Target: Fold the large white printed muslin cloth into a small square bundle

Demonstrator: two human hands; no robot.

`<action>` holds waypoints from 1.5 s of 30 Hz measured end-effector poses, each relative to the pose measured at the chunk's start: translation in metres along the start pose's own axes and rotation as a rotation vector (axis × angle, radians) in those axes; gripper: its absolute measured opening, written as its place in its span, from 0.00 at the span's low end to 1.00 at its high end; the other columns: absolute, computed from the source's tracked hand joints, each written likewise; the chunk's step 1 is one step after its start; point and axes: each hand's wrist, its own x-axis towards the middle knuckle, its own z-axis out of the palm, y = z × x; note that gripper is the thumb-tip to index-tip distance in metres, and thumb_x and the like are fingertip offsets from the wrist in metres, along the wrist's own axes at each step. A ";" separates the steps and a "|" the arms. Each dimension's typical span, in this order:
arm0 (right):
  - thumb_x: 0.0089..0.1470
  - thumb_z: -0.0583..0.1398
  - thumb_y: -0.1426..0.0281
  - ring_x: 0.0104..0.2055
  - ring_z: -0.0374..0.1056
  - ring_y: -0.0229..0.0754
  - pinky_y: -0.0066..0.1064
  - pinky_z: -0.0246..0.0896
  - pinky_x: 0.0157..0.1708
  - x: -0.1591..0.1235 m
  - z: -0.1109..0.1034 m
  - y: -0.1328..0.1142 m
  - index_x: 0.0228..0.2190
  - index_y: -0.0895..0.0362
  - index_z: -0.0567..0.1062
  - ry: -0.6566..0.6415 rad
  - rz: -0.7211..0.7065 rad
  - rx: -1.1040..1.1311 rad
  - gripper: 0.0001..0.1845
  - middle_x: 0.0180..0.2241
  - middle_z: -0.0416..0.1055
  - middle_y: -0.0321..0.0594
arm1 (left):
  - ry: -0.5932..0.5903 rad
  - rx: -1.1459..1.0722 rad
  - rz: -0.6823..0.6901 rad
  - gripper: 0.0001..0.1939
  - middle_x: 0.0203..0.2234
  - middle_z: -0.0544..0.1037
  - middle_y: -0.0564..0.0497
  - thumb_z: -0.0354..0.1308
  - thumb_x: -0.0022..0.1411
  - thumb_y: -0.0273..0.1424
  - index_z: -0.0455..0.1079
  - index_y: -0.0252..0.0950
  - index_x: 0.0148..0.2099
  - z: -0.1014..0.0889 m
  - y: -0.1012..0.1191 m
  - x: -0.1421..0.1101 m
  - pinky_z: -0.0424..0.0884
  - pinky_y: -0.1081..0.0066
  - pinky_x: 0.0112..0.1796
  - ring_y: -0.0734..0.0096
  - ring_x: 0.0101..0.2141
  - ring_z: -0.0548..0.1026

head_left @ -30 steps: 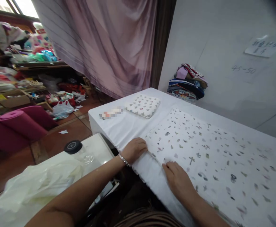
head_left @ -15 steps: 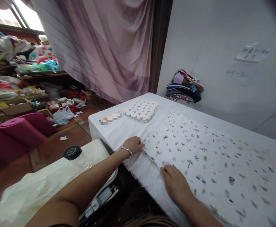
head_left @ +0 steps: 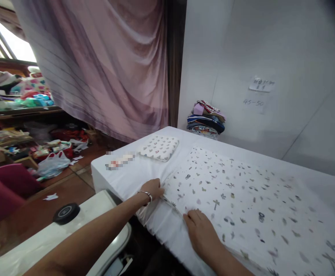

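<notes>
"What are the hands doing?"

"The left hand (head_left: 152, 189) has its fingers bunched at the near left corner of the printed cloth (head_left: 227, 191). The right hand (head_left: 200, 230) rests on the near edge, fingers together and slightly curled."

"Do they grip it?"

"I can't tell for either; the thumbs' undersides are hidden."

"And the cloth?"

"It lies across the right of the white-covered table (head_left: 105, 180), running away to the right."

"How far along do things look?"

"The cloth is spread out, mostly flat, with no fold made across it, I'd judge. The near edge between the hands looks a little uneven, so that part seems less settled. The smaller patterned piece (head_left: 160, 147), far left of the hands, is already a neat, flat rectangle."

"Anything further out?"

"A blurred small item (head_left: 120, 161) beside that piece, on its left. A black-lidded container (head_left: 66, 213) sits near left on a side table (head_left: 98, 203). At the far side, a stack of fabrics (head_left: 206, 120) stands by the wall (head_left: 222, 57)."
</notes>
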 end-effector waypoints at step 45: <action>0.51 0.52 0.80 0.40 0.57 0.44 0.34 0.53 0.43 0.004 -0.007 -0.002 0.40 0.59 0.68 -0.046 0.045 0.058 0.13 0.38 0.64 0.44 | -0.011 -0.112 -0.007 0.10 0.26 0.72 0.49 0.58 0.48 0.36 0.60 0.36 0.26 0.000 -0.005 0.022 0.61 0.72 0.29 0.64 0.32 0.70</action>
